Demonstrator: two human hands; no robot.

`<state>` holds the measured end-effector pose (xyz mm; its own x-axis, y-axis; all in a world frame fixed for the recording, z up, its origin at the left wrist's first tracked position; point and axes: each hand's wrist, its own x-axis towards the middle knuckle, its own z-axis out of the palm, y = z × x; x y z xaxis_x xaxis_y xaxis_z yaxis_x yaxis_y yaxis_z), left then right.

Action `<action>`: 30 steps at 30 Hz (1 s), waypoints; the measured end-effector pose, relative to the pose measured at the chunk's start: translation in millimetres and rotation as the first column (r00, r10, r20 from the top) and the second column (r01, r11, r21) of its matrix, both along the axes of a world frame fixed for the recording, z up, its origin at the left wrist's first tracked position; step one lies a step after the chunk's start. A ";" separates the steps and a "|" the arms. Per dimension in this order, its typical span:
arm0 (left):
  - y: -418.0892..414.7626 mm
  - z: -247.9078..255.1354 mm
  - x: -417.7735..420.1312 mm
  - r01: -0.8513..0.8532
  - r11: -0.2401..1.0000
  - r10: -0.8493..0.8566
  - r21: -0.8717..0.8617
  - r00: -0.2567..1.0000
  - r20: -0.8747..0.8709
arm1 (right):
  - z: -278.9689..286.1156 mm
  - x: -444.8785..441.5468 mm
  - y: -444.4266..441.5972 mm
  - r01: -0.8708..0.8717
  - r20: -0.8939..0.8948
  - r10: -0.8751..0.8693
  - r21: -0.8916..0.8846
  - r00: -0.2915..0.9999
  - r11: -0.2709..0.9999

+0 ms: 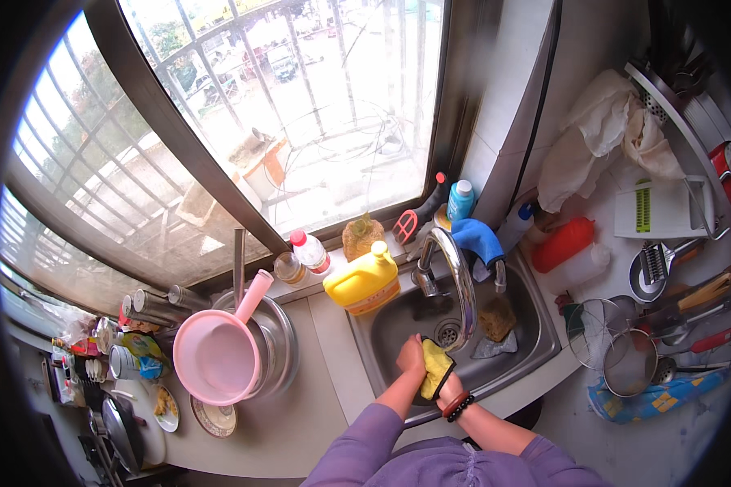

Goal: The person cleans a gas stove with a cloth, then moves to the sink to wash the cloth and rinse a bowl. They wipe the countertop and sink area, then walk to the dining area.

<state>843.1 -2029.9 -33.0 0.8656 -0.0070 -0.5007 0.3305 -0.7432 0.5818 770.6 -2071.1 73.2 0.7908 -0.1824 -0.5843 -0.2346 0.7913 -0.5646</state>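
A yellow cloth with dark edging (437, 367) is bunched between my two hands over the near side of a stainless steel sink (385, 341). My left hand (411, 356) grips its left side. My right hand (451, 388) is on its right side, with the fingers mostly hidden under the cloth; red and black beaded bracelets (458, 406) circle that wrist. A curved chrome faucet (465, 286) arches above the basin near the drain (448, 334). To the right in the basin lie a brown sponge-like piece (497, 319) and a crumpled clear plastic bag (494, 346).
A yellow jug (363, 279) stands at the sink's back left corner. A blue cloth (479, 238) drapes over a second spout. On the left counter, a pink plastic ladle (216, 356) rests on metal basins (283, 341). Strainers (630, 362) and utensils hang at right.
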 end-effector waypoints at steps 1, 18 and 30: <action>6.9 -13.3 0.8 -0.022 0.998 0.025 -0.052 0.998 0.063 | -31.3 -18.8 -5.0 0.008 -0.020 -0.010 -0.100 1.000 0.995; 24.8 30.2 6.4 -0.624 0.367 -0.330 -0.690 0.606 -0.724 | -87.4 -16.5 -61.4 -0.043 -0.134 0.046 0.026 0.990 0.999; 39.4 21.1 -7.3 -0.699 0.492 0.293 -0.518 0.694 -0.658 | -77.0 11.2 -58.3 -0.203 -0.219 0.029 -0.837 0.975 0.508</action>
